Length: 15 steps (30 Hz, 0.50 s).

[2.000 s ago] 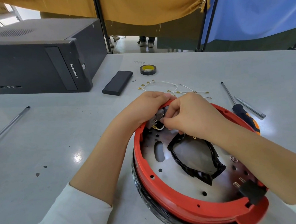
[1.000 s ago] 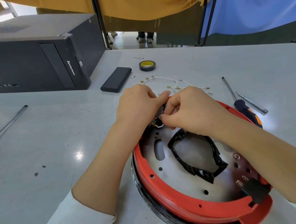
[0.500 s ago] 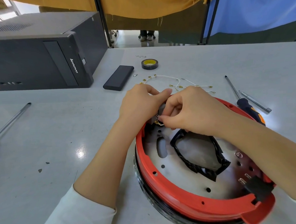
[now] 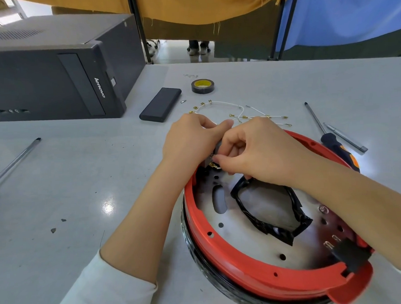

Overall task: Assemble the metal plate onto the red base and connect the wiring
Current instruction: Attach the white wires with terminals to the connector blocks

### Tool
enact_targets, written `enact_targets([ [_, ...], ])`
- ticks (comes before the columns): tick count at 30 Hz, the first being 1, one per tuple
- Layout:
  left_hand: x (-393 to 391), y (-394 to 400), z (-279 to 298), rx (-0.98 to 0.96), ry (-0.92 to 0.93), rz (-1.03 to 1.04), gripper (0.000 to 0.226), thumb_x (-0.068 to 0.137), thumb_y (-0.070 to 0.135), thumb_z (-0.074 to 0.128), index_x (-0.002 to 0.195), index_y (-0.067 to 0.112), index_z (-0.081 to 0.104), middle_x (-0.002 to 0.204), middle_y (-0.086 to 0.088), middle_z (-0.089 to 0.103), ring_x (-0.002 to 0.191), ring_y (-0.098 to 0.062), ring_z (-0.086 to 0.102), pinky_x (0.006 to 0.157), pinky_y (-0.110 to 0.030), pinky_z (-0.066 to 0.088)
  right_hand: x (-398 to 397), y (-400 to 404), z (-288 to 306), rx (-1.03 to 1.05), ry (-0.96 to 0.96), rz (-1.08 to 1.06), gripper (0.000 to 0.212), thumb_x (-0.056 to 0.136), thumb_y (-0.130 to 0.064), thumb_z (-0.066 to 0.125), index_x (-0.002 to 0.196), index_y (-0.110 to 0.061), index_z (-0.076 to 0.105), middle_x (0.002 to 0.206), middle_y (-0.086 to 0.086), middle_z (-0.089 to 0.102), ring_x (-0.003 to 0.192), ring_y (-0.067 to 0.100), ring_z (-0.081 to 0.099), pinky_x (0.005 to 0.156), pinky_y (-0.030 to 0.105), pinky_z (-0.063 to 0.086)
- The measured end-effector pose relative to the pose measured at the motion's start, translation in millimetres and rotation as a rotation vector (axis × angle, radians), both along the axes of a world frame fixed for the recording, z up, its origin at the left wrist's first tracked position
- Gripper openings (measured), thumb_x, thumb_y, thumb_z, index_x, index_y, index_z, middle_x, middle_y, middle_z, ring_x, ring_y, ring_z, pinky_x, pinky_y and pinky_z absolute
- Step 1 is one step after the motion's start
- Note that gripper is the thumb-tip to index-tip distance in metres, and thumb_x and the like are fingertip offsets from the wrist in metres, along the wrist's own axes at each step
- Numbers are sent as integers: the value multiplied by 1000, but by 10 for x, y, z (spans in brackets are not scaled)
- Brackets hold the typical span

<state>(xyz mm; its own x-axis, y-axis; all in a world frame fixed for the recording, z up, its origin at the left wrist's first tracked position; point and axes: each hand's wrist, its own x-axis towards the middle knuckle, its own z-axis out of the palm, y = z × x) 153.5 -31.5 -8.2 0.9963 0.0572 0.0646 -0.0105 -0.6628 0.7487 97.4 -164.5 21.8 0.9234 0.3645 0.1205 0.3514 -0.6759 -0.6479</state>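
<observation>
Head view only. Grey counter, wide bare stretch at left and centre-left; far edge runs under the hanging yellow and blue cloths. Red base sits at lower right, near the close edge, ring rim up, on a black body. Metal plate lies inside the ring, holes and a slot showing; a loop of black-taped wiring rests on it.

Left hand and right hand meet at the far rim of the base, touching each other. Both are curled nearly closed. Left hand's fingers wrap a small grey part at the rim. Right hand pinches at brass terminals just below that part; what exactly sits between the fingertips is hidden. Right forearm crosses over the right side of the ring.

Black connector block with metal prongs sits at the near-right rim of the ring.

Beyond the hands: loose white wires with brass ends, black tape roll, flat black case. Computer tower lies along the far left. Screwdriver and thin metal pen-like tool lie right of the base, close to the rim. Long metal rod at far left, well apart.
</observation>
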Motion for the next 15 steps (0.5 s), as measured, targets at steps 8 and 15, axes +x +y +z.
enact_targets([
  [8,-24,-4,19,32,-3,28,37,80,62,63,70,26,66,61,11,57,62,-10,56,51,-24,34,35,4,2,3,-5,-7,18,78,-16,74,61,-18,67,49,-16,57,48,-2,53,53,10,37],
  [15,-63,-28,30,230,-121,111,44,82,65,55,80,23,68,66,8,59,75,-18,61,53,-23,38,88,-100,-18,-2,-11,-96,17,79,-21,69,62,-22,66,53,-10,63,42,4,56,47,18,44],
])
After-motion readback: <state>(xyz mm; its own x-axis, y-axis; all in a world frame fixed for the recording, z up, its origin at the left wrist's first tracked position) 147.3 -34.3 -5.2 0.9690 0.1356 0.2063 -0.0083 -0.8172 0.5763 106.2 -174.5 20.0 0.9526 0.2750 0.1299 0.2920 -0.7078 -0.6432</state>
